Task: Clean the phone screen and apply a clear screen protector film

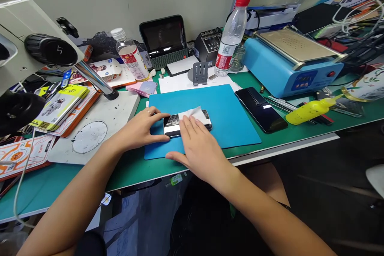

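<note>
Pressing white tissue [196,112] against phone [172,129] on mat [235,114]

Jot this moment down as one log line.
left hand: holding phone by opposite edges | right hand: flat over white cloth on phone | phone: on blue mat | second phone: at mat's right edge

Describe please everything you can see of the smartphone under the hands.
The smartphone lies flat on the blue mat, its length running left to right. Its upper face is dark, glossy and glass-like, with a bright reflection near the left end. The thumb and index finger of the left hand brace that end, while the fingers of the right hand lie on a white wipe covering much of the rest. Its right end shows beyond the wipe.
</note>
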Action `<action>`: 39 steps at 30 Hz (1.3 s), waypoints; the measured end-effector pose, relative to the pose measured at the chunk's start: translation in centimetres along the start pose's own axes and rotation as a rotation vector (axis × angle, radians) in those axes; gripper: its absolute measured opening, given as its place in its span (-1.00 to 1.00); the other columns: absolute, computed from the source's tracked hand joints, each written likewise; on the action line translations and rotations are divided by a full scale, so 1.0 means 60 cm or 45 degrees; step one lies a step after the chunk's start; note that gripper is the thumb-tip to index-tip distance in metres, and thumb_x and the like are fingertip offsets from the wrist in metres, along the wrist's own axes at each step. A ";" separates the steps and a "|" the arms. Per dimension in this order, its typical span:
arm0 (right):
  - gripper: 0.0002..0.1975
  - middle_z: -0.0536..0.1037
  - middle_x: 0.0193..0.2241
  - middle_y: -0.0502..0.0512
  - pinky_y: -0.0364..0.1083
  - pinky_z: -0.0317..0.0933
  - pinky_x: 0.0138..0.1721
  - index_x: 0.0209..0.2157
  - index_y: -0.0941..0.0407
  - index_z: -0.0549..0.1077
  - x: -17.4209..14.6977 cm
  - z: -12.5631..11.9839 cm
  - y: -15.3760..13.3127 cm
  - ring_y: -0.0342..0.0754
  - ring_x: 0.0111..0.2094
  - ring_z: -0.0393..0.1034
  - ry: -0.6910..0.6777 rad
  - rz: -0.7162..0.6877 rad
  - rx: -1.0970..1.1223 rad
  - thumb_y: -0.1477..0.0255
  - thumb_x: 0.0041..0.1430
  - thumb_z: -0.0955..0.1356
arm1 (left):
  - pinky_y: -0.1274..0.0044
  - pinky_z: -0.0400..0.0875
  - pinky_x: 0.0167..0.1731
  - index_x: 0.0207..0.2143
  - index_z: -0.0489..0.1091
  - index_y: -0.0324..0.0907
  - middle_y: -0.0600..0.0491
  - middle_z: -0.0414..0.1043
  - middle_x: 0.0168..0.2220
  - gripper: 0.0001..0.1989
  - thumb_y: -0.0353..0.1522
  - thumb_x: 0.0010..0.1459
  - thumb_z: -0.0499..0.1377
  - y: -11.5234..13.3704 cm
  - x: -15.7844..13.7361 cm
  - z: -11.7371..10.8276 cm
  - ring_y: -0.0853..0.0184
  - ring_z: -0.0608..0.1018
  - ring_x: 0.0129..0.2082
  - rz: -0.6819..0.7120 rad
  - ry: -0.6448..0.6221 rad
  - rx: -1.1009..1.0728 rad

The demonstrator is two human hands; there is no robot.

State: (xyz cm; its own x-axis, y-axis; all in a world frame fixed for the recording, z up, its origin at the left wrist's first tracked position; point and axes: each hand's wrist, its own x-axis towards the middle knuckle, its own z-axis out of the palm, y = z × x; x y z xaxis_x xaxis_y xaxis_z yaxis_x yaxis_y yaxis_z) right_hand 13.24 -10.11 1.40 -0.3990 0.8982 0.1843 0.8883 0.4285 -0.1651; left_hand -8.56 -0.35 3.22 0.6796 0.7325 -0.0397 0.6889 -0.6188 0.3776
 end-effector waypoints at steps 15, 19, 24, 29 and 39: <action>-0.05 0.18 0.37 0.65 0.27 0.12 0.37 0.35 0.54 0.18 -0.064 -0.015 0.056 0.37 0.40 0.12 0.028 0.022 -0.065 -0.08 0.37 0.17 | 0.20 0.39 0.09 0.30 0.31 -0.04 -0.11 0.34 0.08 -0.24 0.13 0.17 0.23 0.000 0.000 -0.004 0.02 0.46 0.03 -0.028 -0.032 0.011; -0.09 0.18 0.39 0.56 0.30 0.14 0.35 0.38 0.45 0.17 -0.098 -0.018 0.069 0.33 0.42 0.09 0.045 0.056 -0.060 -0.08 0.40 0.13 | 0.21 0.39 0.08 0.31 0.30 -0.03 -0.11 0.33 0.08 -0.23 0.14 0.16 0.22 -0.001 0.000 -0.003 0.02 0.46 0.04 -0.026 -0.028 0.016; -0.15 0.18 0.42 0.43 0.30 0.17 0.33 0.44 0.30 0.09 -0.121 -0.027 0.077 0.27 0.43 0.08 0.010 0.064 0.035 -0.05 0.40 0.18 | 0.21 0.38 0.09 0.30 0.31 -0.01 -0.10 0.34 0.07 -0.24 0.14 0.16 0.23 -0.004 0.000 -0.001 0.03 0.46 0.03 -0.020 -0.016 0.011; -0.15 0.24 0.40 0.38 0.30 0.13 0.35 0.42 0.29 0.13 -0.132 -0.036 0.074 0.24 0.43 0.10 -0.040 -0.009 0.089 -0.07 0.39 0.19 | 0.21 0.38 0.10 0.30 0.31 -0.03 -0.10 0.33 0.07 -0.22 0.15 0.16 0.23 -0.004 0.000 -0.002 0.03 0.45 0.03 -0.030 -0.040 0.012; -0.64 0.58 0.00 0.28 0.15 0.39 0.01 0.12 0.12 0.50 -0.100 -0.022 0.098 0.21 0.04 0.46 0.395 0.264 0.235 0.28 0.42 0.30 | 0.20 0.39 0.09 0.30 0.31 -0.01 -0.10 0.34 0.08 -0.24 0.15 0.16 0.22 0.001 0.000 -0.005 0.03 0.45 0.03 -0.045 -0.056 0.004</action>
State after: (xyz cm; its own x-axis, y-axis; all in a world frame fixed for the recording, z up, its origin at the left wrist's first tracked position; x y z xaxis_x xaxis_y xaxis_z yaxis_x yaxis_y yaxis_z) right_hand 21.18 -13.10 0.58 -0.1037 0.9074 0.4073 0.8759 0.2774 -0.3948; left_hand -8.60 -0.31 3.51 0.6655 0.7405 -0.0936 0.7132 -0.5938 0.3725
